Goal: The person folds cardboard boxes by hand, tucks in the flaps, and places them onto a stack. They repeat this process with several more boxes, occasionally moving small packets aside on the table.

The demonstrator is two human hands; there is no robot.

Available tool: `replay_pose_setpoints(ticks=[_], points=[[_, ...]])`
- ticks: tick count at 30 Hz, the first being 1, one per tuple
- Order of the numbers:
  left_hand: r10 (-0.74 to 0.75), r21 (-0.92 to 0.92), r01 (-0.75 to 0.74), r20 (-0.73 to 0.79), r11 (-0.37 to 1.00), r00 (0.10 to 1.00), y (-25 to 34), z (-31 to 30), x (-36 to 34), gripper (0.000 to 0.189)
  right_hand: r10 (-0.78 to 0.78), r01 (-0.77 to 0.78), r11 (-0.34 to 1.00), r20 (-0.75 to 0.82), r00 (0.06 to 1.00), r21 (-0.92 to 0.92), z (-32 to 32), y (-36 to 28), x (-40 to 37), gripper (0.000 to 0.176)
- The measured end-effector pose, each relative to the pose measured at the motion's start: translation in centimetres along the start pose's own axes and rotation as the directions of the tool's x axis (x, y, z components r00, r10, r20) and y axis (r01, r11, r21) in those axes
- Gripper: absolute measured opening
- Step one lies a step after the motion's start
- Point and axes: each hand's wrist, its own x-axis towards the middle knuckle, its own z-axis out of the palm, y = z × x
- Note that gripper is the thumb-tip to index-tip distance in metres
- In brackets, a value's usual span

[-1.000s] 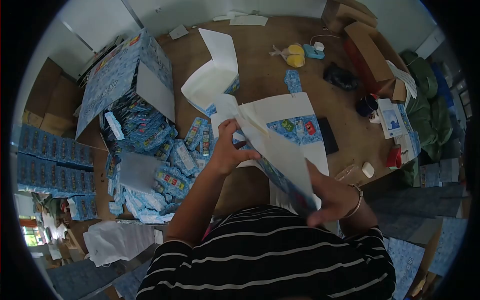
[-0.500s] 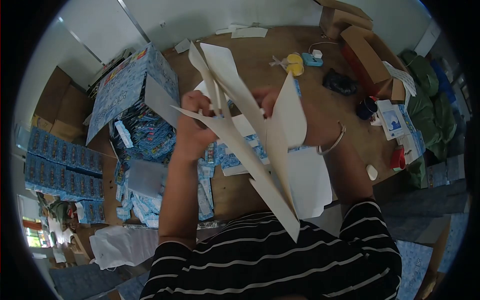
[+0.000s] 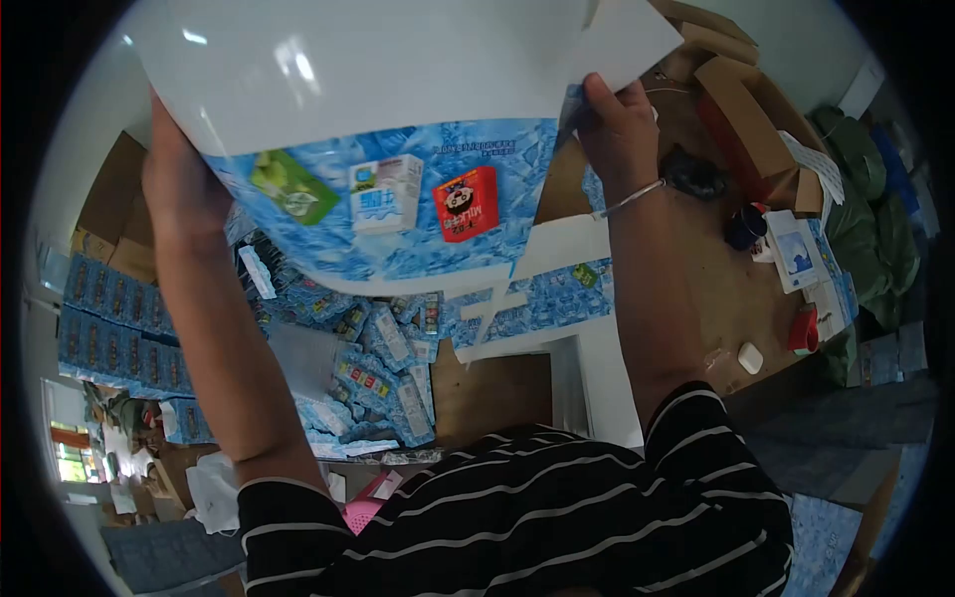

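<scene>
A large sheet of printed card (image 3: 398, 199), white above with a blue ice pattern and pictures of small packs, is raised in front of me. My left hand (image 3: 184, 179) is at its left edge, blurred, with the fingers hidden behind the sheet. At the right end, my right hand (image 3: 619, 124) grips the sheet, thumb on the near side, beside a folded white flap. Below the sheet, another blue and white printed sheet (image 3: 547, 298) lies on the brown table (image 3: 711, 289).
Many small blue packs (image 3: 388, 368) are heaped left of centre. Stacked blue boxes (image 3: 114, 343) stand at the far left. On the right are open cardboard boxes (image 3: 751, 109), a black bag (image 3: 694, 171), a dark cup (image 3: 744, 227), a red container (image 3: 803, 328) and a white case (image 3: 750, 357).
The folded card between my hands is now spread out as a wide printed sheet, higher up. My left hand has moved left and up, my right hand up and slightly right.
</scene>
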Motion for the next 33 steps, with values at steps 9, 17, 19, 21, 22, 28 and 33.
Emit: replay_pose_setpoints(ticks=[9,17,19,21,22,28,33], points=[[-0.018,0.082,-0.009,0.318,0.997,0.948,-7.9,-3.0,-2.6,0.091,0.042,-0.089,0.977,-0.233,0.972,-0.194,-3.3,2.5,-0.9,0.027],[-0.159,0.086,0.136,0.395,0.987,0.905,-9.5,-3.2,-0.1,0.093,-0.013,0.000,0.992,-0.098,0.995,-0.129,-2.9,1.6,0.4,0.029],[-0.126,0.110,0.086,0.442,0.990,0.888,-8.5,-2.9,0.8,0.091,0.014,-0.023,0.995,-0.092,0.996,-0.092,-3.0,1.5,0.4,0.029],[-0.098,0.136,0.036,0.483,0.990,0.870,-8.5,-3.1,1.5,0.089,0.036,-0.044,0.994,-0.083,0.996,-0.098,-3.2,1.9,0.2,0.028],[-0.110,0.135,0.049,0.487,0.990,0.866,-9.0,-3.3,1.9,0.082,0.036,-0.044,0.995,-0.081,0.996,-0.095,-3.0,2.1,0.1,0.028],[-0.149,0.205,0.094,0.275,0.974,0.950,-9.0,-4.0,0.9,0.049,0.006,-0.035,0.991,-0.222,0.975,-0.128,-4.1,1.7,-0.5,0.027],[0.143,0.485,-0.243,0.233,0.840,0.962,-8.1,-7.3,1.8,0.023,-0.038,-0.005,0.964,-0.157,0.987,-0.265,-4.3,0.7,-0.9,0.024]])
